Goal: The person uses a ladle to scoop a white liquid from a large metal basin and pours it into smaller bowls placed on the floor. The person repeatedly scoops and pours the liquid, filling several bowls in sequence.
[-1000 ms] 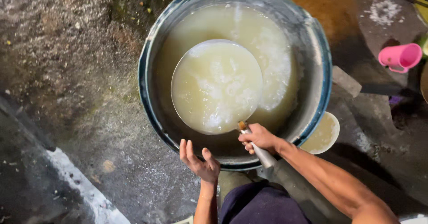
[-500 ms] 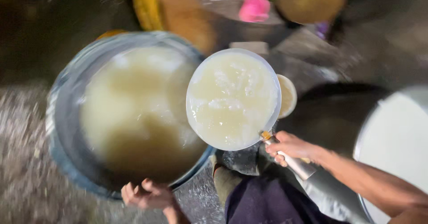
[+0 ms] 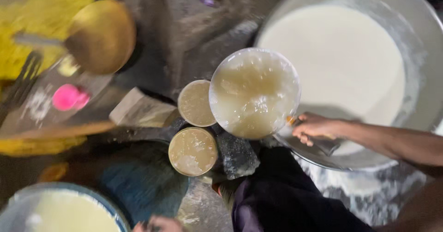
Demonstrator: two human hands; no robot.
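Round ladle, level, brimming with cloudy liquid.

Right hand holds round steel pan of cloudy beige liquid at centre. At 8 o'clock, two small round filled cups block descent; grey stone at 6. Large steel basin of white liquid fills 3 o'clock. Bare dark ground at 11 open.

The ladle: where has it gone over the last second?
The right hand carried the full ladle out of the blue-rimmed basin, rightward to the edge of the big white-filled pan, above two small cups. Grip on the handle unchanged; left hand stays empty by the basin.
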